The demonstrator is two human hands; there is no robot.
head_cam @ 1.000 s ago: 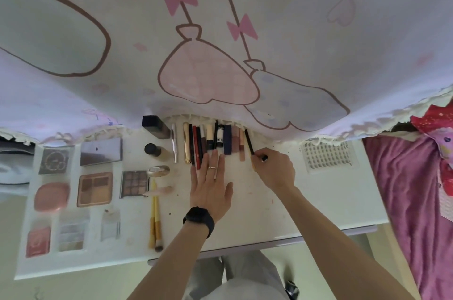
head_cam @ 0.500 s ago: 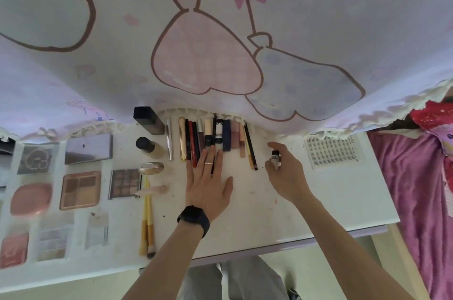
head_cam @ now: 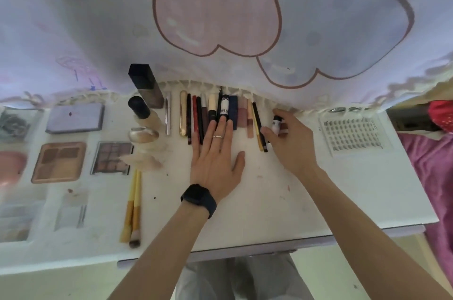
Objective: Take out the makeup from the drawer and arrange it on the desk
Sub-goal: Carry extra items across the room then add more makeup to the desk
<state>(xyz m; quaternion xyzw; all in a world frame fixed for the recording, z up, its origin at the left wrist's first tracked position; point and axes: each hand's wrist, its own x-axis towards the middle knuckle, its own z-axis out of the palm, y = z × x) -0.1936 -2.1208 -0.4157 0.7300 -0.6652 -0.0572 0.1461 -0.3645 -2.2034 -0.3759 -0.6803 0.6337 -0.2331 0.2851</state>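
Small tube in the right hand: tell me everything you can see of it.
The small tube has a black cap and a white body with dark print, too blurred to read. The right hand pinches it in a fingertip grip, cap toward the curtain, just right of the yellow pencil. Its lower end is hidden behind the hand.

The hanging cloth [head_cam: 220, 18] covers the far tips of the pencils [head_cam: 199, 118]. The right hand [head_cam: 291, 145] hides most of a small tube [head_cam: 276, 125]. The left edge cuts off a pink compact [head_cam: 11, 167].
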